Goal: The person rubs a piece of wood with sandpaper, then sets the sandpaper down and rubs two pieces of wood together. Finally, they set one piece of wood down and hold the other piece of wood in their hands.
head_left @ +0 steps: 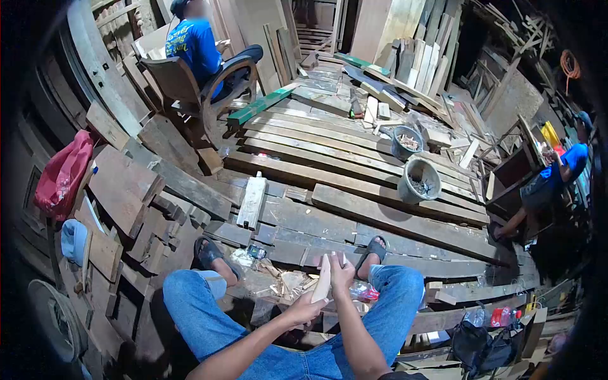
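Observation:
A short, pale piece of wood (322, 283) with a narrowed upper end is held upright at a slant between my knees. My left hand (305, 310) is closed around its lower end. Against the right side of its upper part is my right hand (342, 272), fingers curled; whatever they grip is hidden. Below and to the left, wood shavings and chips (291, 283) lie on the floor between my feet. A clear plastic bottle with a red label (364, 292) lies just right of my right wrist.
Long timber beams (380, 218) lie across the floor ahead, with a grey bucket (419, 180) and a second bucket (406, 142) beside them. A white-topped block (253, 201) stands front left. One person (193, 54) sits in a wooden chair; another person (567, 166) is at right.

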A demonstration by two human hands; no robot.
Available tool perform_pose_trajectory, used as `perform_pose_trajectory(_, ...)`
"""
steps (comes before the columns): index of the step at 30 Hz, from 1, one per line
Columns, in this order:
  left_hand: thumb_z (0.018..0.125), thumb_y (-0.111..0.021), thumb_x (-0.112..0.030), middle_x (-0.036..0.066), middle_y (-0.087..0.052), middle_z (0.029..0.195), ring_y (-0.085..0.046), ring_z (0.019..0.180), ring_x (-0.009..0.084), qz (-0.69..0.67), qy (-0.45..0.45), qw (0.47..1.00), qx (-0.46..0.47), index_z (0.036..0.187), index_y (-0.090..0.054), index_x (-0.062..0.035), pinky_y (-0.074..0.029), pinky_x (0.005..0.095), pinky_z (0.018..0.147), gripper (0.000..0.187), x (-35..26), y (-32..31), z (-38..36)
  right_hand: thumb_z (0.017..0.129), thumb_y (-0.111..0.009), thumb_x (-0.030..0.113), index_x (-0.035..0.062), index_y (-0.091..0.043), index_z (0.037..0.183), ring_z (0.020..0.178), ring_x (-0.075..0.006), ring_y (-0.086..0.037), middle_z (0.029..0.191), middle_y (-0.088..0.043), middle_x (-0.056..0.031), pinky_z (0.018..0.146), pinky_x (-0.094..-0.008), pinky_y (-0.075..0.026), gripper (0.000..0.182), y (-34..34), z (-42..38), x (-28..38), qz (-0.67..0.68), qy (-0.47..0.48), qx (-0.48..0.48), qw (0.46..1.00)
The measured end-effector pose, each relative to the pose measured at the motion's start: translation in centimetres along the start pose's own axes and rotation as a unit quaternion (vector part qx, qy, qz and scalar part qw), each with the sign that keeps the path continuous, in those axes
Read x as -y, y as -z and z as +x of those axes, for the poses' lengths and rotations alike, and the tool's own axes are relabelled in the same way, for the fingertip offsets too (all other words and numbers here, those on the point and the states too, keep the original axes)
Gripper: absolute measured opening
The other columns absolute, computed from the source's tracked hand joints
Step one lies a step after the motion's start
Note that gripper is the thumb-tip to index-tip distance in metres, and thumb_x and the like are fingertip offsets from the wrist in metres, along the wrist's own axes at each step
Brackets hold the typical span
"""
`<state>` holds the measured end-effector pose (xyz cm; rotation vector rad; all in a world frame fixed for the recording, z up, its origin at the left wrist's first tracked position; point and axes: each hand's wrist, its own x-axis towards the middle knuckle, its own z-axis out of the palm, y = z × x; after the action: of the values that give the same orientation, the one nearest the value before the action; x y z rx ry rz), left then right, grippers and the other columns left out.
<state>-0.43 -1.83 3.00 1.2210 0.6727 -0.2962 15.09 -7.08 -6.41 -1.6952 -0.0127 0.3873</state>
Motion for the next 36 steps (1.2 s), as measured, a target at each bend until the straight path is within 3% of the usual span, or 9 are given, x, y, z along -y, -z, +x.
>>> perform_pose_trajectory(5, 0.097, -0.066, -0.031, -0.003, -0.049, 0.068, -0.046, 0.053, 0.0090, 0.004, 0.014, 1.000, -0.018, 0.106, -0.057, -0.0054, -0.038, 0.0297, 0.047, 0.029, -0.7, -0.5, -0.5, 0.099, -0.063, 0.043, -0.0002, -0.073, 0.098, 0.077, -0.0118, -0.058, 0.081, -0.068, -0.0048, 0.068, -0.0352, -0.048, 0.044, -0.6, 0.5, -4.3, -0.014, -0.081, 0.057, 0.995)
perform_pose_trajectory(9, 0.099, -0.065, -0.041, -0.003, -0.049, 0.067, -0.046, 0.053, 0.0085, -0.019, 0.023, 0.999, -0.011, 0.105, -0.058, -0.0066, -0.038, 0.0298, 0.047, 0.036, 1.4, 0.0, 1.1, 0.099, -0.058, 0.053, -0.0005, -0.072, 0.109, 0.080, -0.0183, -0.062, 0.092, -0.070, -0.0084, 0.073, -0.0367, -0.050, 0.056, -0.1, 0.3, -3.2, 0.051, -0.198, 0.123, 0.971)
perform_pose_trajectory(10, 0.100, -0.061, -0.045, -0.004, -0.048, 0.065, -0.044, 0.052, 0.0086, -0.004, -0.003, 1.000, -0.015, 0.106, -0.059, -0.0071, -0.036, 0.0298, 0.046, 0.039, 2.6, 0.0, 1.7, 0.099, -0.056, 0.056, -0.0004, -0.071, 0.111, 0.082, -0.0200, -0.064, 0.096, -0.070, -0.0087, 0.075, -0.0359, -0.051, 0.059, 0.0, -1.2, 1.5, 0.076, -0.275, 0.120, 0.951)
perform_pose_trajectory(13, 0.101, -0.060, -0.048, -0.004, -0.047, 0.063, -0.044, 0.052, 0.0087, -0.016, 0.004, 1.000, -0.006, 0.107, -0.060, -0.0070, -0.036, 0.0296, 0.046, 0.042, 2.3, 0.1, 1.5, 0.099, -0.055, 0.058, -0.0006, -0.071, 0.113, 0.083, -0.0193, -0.065, 0.097, -0.071, -0.0082, 0.075, -0.0353, -0.052, 0.062, -0.1, -1.1, 0.6, 0.109, -0.250, 0.128, 0.954)
perform_pose_trajectory(17, 0.100, -0.059, -0.051, -0.004, -0.047, 0.062, -0.045, 0.051, 0.0087, -0.007, 0.012, 1.000, -0.018, 0.105, -0.061, -0.0069, -0.037, 0.0293, 0.047, 0.045, 1.7, 0.1, 1.1, 0.098, -0.061, 0.055, 0.0011, -0.074, 0.106, 0.083, -0.0158, -0.063, 0.093, -0.072, -0.0068, 0.073, -0.0357, -0.051, 0.056, -0.1, -0.3, -2.1, 0.005, -0.156, 0.100, 0.983)
perform_pose_trajectory(22, 0.098, -0.063, -0.051, -0.004, -0.048, 0.064, -0.046, 0.053, 0.0095, 0.040, -0.011, 0.999, -0.031, 0.104, -0.061, -0.0070, -0.038, 0.0296, 0.047, 0.045, 2.2, -0.2, 1.1, 0.095, -0.072, 0.032, 0.0014, -0.076, 0.096, 0.075, -0.0154, -0.065, 0.086, -0.074, -0.0065, 0.071, -0.0363, -0.053, 0.031, -0.1, -0.7, -1.0, -0.020, -0.066, 0.025, 0.997)
perform_pose_trajectory(25, 0.100, -0.062, -0.046, -0.005, -0.047, 0.068, -0.046, 0.055, 0.0085, 0.035, 0.010, 0.999, -0.012, 0.107, -0.058, -0.0073, -0.039, 0.0291, 0.045, 0.040, 1.5, -0.3, 0.7, 0.094, -0.071, 0.028, -0.0009, -0.074, 0.093, 0.073, -0.0145, -0.066, 0.083, -0.074, -0.0079, 0.067, -0.0345, -0.054, 0.029, -0.3, -1.5, 0.0, -0.077, 0.080, -0.036, 0.993)
perform_pose_trajectory(31, 0.101, -0.060, -0.048, -0.006, -0.044, 0.066, -0.044, 0.053, 0.0081, 0.056, 0.035, 0.998, -0.022, 0.109, -0.055, -0.0090, -0.035, 0.0275, 0.043, 0.040, 0.2, -0.7, -0.4, 0.096, -0.067, 0.019, 0.0009, -0.075, 0.097, 0.079, -0.0139, -0.068, 0.087, -0.076, -0.0060, 0.074, -0.0332, -0.054, 0.020, -0.7, -0.6, -2.0, -0.046, 0.003, 0.028, 0.999)
perform_pose_trajectory(36, 0.102, -0.053, -0.055, -0.007, -0.039, 0.066, -0.035, 0.051, 0.0079, -0.125, 0.099, 0.987, 0.004, 0.107, -0.054, -0.0154, -0.031, 0.0260, 0.046, 0.040, 1.7, -0.4, 0.7, 0.099, -0.066, 0.026, 0.0001, -0.073, 0.104, 0.088, -0.0138, -0.067, 0.097, -0.075, -0.0080, 0.082, -0.0338, -0.053, 0.027, -0.3, -0.6, -2.6, 0.008, -0.022, 0.023, 0.999)
